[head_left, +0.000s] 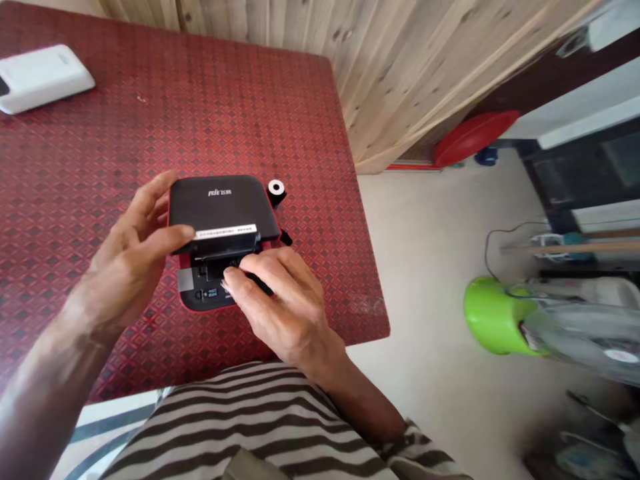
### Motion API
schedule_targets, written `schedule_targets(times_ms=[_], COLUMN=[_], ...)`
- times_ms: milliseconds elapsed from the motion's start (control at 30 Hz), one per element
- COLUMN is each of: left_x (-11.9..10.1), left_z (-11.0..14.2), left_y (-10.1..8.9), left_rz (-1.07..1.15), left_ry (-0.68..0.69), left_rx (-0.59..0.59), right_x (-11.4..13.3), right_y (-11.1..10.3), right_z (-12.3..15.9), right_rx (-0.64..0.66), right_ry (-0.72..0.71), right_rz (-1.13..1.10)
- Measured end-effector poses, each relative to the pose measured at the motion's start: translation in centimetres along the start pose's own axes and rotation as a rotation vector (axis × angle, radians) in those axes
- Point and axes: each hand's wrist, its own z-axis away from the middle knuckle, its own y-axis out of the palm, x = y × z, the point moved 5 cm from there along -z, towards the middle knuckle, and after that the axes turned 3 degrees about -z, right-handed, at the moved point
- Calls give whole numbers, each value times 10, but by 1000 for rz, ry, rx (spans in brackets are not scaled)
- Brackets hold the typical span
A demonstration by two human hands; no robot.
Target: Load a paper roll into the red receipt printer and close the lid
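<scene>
Covering most of the view, a worktop [150,120] under a red cloth with a small diamond pattern, backed by pale wooden planks [400,60] along the wall. Off to the right, a light floor [430,267] with a lime-green object [493,317], a red curved thing [473,137] against the wall foot and dark furniture [585,173] behind. Far left on the cloth, a white flat box [43,77], well apart from everything else.

Near the front edge of the worktop, a small black device [223,230] with a red rim, its lid [223,207] raised and tilted (a white label strip along the front lip). Just beside its far right corner, a small white roll [277,189] on a black holder.

Left hand [133,253] at the left side of the lid, thumb pressed on the front lip, fingers spread loosely behind, so gripping the lid edge. Right hand [283,300] lower, in front of the device, fingers curled together with tips inside the opened compartment, touching a dark part there; whether clamped on anything, impossible to tell. Below, a striped shirt [260,427].
</scene>
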Motion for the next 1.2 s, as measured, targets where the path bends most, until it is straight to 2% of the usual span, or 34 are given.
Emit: schedule_targets(times_ms=[133, 300, 700, 833, 967, 1100, 1200], left_x=[9, 13, 19, 22, 27, 34, 39], left_z=[15, 17, 22, 22, 26, 38, 53], left_y=[5, 9, 9, 8, 8, 8, 8], left_rz=[-44, -133, -103, -79, 42, 205, 197], left_ry=[26, 79, 127, 135, 48, -77, -109], left_rx=[21, 54, 8, -55, -108, -127, -139], right_x=[3, 3, 3, 2, -3, -11, -20], right_y=[-1, -1, 9, 8, 4, -7, -14], right_z=[3, 4, 5, 5, 8, 15, 21], right_rx=[-25, -64, -72, -57, -21, -117, -182], right_ry=[-16, -50, -51, -59, -32, 12, 67], right_rz=[48, 58, 100, 79, 35, 0, -16])
